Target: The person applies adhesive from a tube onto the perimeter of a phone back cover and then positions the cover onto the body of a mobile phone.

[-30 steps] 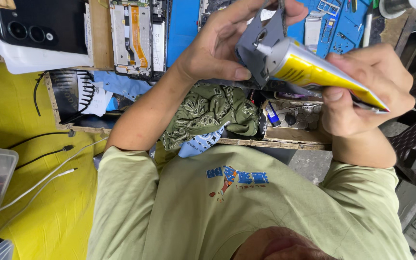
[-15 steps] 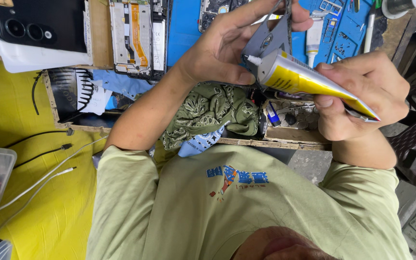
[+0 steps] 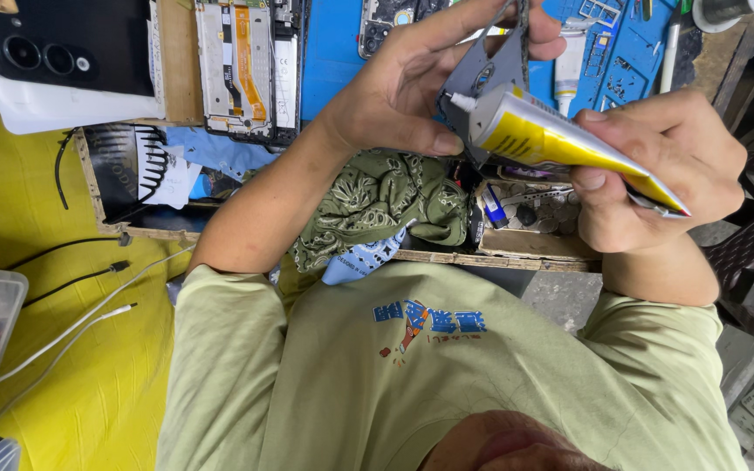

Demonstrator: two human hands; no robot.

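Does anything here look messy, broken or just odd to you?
Yes: the yellow glue tube in the right hand is squeezed flat and creased at its tail. A phone with its back removed lies on the blue mat, and a crumpled green patterned cloth sits in the open drawer.

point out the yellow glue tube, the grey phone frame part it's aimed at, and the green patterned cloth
yellow glue tube [image 3: 551, 139], head view, on the yellow middle of its body.
grey phone frame part [image 3: 490, 65], head view, on its flat grey face above the nozzle.
green patterned cloth [image 3: 377, 205], head view, on the middle of the crumpled fabric.
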